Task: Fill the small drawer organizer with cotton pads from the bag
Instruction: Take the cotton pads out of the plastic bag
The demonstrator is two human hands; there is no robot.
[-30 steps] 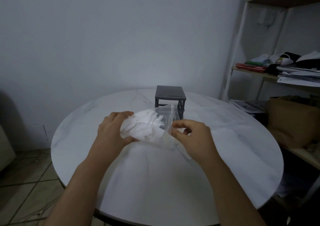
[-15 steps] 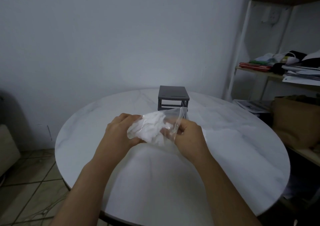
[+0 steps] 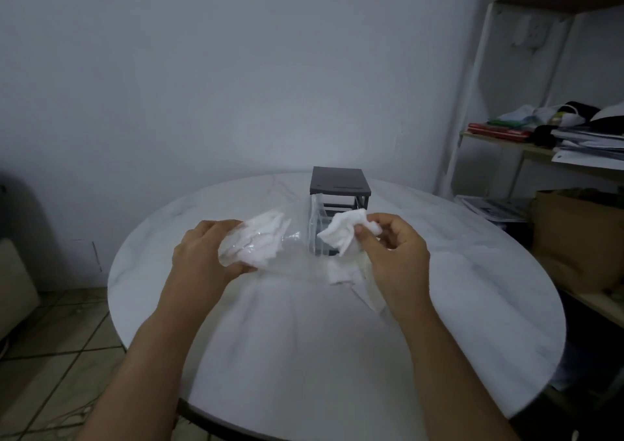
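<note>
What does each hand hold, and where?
Left hand grips the bag by its filled end; right hand pinches a clump of cotton pads by one edge.

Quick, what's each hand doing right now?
Left hand: closed, gripping the plastic bag.
Right hand: closed, pinching a clump of cotton pads outside the bag.

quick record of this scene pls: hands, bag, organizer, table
left hand: grips the clear bag, more pads inside
right hand: pinches a clump of cotton pads outside the bag
organizer: dark grey, upright on the table beyond both hands
pads in organizer: cannot tell
table: round, white marble top
</note>
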